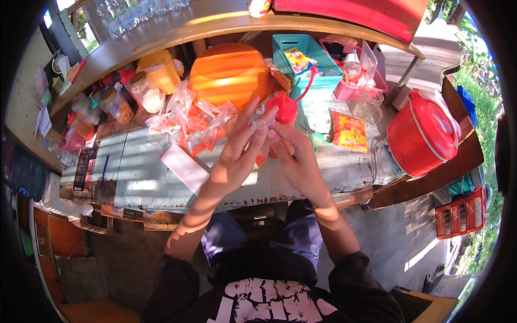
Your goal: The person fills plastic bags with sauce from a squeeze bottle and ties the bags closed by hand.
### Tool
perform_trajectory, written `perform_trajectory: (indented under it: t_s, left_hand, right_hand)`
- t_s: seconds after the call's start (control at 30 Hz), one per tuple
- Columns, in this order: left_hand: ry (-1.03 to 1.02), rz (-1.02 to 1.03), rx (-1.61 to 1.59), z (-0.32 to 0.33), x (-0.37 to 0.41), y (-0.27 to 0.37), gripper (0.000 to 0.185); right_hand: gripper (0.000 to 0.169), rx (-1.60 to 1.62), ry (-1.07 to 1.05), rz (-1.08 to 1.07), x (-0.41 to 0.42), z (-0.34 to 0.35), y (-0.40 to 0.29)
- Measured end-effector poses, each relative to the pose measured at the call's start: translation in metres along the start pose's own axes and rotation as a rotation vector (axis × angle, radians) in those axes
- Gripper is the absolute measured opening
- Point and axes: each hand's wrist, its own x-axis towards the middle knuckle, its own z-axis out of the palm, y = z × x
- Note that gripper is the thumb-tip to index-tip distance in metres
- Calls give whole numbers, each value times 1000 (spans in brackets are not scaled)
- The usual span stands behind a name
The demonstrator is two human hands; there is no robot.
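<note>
My left hand (236, 155) and my right hand (297, 155) meet over the table, pinching the gathered neck of a small clear plastic bag (261, 154) between their fingertips. Orange-red sauce fills the bag's lower part, which hangs between my hands and is partly hidden by them. Just behind my fingers stands a red plastic sauce bottle (282, 110) with a curved red spout. To the left lies a pile of similar sauce-filled bags (198, 131), some touching each other. A white rectangular packet (185, 167) rests close to my left wrist.
An orange basin (230, 74) leans at the back beside a teal basket (309, 82). On the right are a yellow-red packet (349, 131), a glass mug (368, 104) and a red lidded container (422, 133). Jars (117, 105) line the left; a wooden shelf (226, 25) spans above.
</note>
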Motion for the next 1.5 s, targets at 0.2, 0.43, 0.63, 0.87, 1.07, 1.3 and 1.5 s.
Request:
perform_trajectory:
  t_s: [0.2, 0.43, 0.63, 0.87, 1.07, 1.3, 1.5]
  left_hand:
    - [-266, -60, -108, -28, 12, 11, 44]
    - [-313, 9, -385, -42, 22, -1, 32]
    - [-193, -113, -490, -34, 13, -7, 35]
    - [-367, -191, -781, -39, 2, -18, 53]
    - [-355, -267, -867, -47, 6, -12, 43]
    - [23, -235, -647, -44, 6, -2, 43]
    - [-43, -497, -865, -37, 1, 20, 46]
  right_hand:
    - [26, 227, -155, 54, 2, -3, 18]
    - [30, 575, -157, 267, -6, 14, -4]
    - [34, 348, -418, 224, -5, 6, -1]
    - [31, 520, -128, 428, -1, 20, -11]
    - [37, 601, -138, 428, 1, 27, -15]
    - [44, -134, -66, -131, 14, 25, -17]
    - [36, -48, -156, -197, 28, 15, -21]
